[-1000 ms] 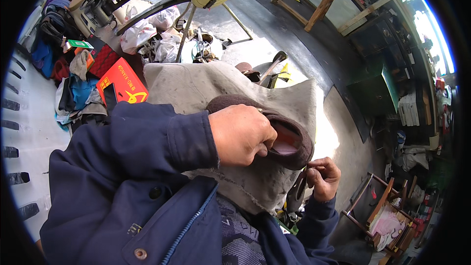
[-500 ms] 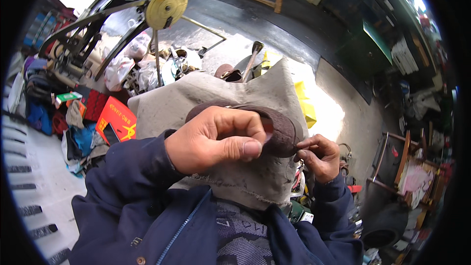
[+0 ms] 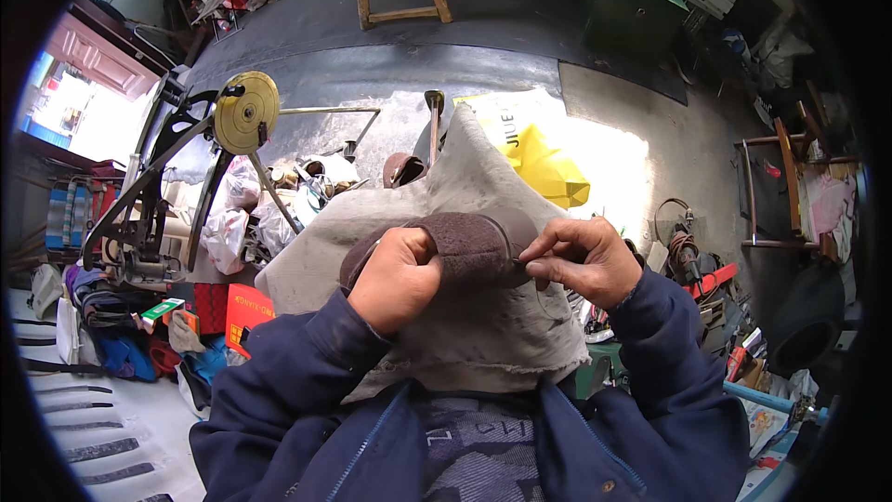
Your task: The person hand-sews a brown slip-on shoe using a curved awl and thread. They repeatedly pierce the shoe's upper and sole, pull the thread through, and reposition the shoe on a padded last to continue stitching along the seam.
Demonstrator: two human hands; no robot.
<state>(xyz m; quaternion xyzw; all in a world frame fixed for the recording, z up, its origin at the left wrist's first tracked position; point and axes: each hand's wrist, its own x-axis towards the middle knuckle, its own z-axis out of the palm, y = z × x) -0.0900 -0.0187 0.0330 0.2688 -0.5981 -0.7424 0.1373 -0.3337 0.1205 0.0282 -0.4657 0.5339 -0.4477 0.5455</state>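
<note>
Both hands work at a brown shoe (image 3: 467,240) lying on grey cloth (image 3: 492,339) across the lap.
The left hand (image 3: 395,279) has its grip clenched on the shoe's near left side; the right hand (image 3: 587,262) pinches, between thumb and forefinger, a small dark thing (image 3: 518,260), too tiny to identify, at the shoe's right end. Beyond the cloth stands a yellow bag (image 3: 548,167).

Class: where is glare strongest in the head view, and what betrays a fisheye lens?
Head view: sunlit floor beside the yellow bag washes out, as does the left doorway; head view: the brown shoe escapes glare; head view: black corners surround a rounded picture.
</note>
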